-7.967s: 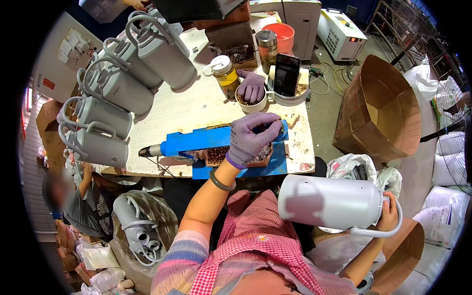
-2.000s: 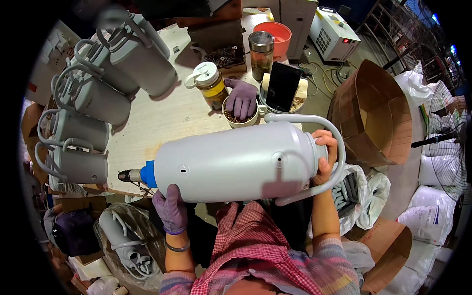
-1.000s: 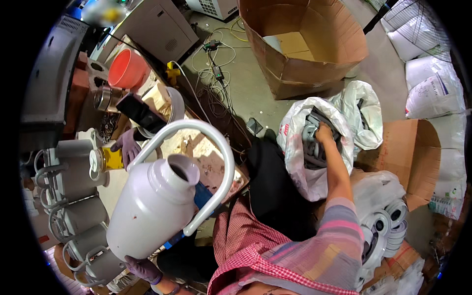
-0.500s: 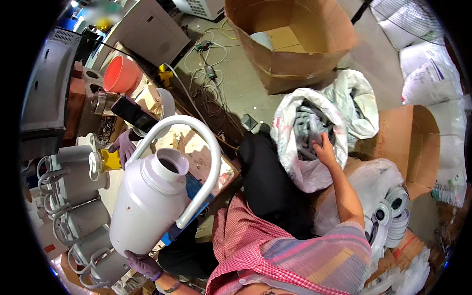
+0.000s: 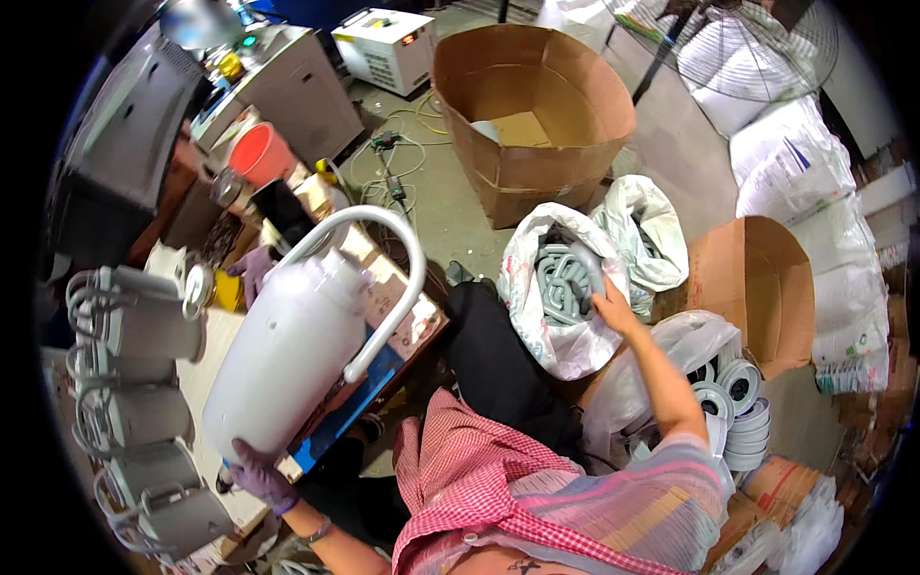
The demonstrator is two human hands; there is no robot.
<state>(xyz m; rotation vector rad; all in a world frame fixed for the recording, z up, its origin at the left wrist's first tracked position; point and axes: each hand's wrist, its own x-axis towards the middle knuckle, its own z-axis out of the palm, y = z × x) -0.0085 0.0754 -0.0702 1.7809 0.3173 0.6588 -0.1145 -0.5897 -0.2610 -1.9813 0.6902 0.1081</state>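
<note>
My left hand [image 5: 254, 474], in a purple glove, holds the base of a large white plastic jug [image 5: 287, 355]. The jug tilts up to the right, and its curved white handle [image 5: 388, 287] arches over it. My bare right hand [image 5: 610, 309] reaches out to the right into an open white plastic bag [image 5: 537, 326] on the floor. That hand rests on the grey curved handles [image 5: 565, 283] inside the bag, with the fingertips hidden among them. Another person's purple-gloved hand [image 5: 251, 273] lies on the table behind the jug.
Several white jugs [image 5: 144, 383] are stacked at the left by the wooden table [image 5: 206, 355], which carries a blue fixture [image 5: 350, 417]. A big open cardboard box [image 5: 537, 105], a smaller box [image 5: 757, 287], grey ring-shaped parts [image 5: 733, 402], a red bucket [image 5: 259, 153] and floor cables [image 5: 393, 163] surround me.
My right hand let go of the jug and went into the bag of grey handles. Now only my left hand holds the jug, which is tilted up. My view has swung right.
</note>
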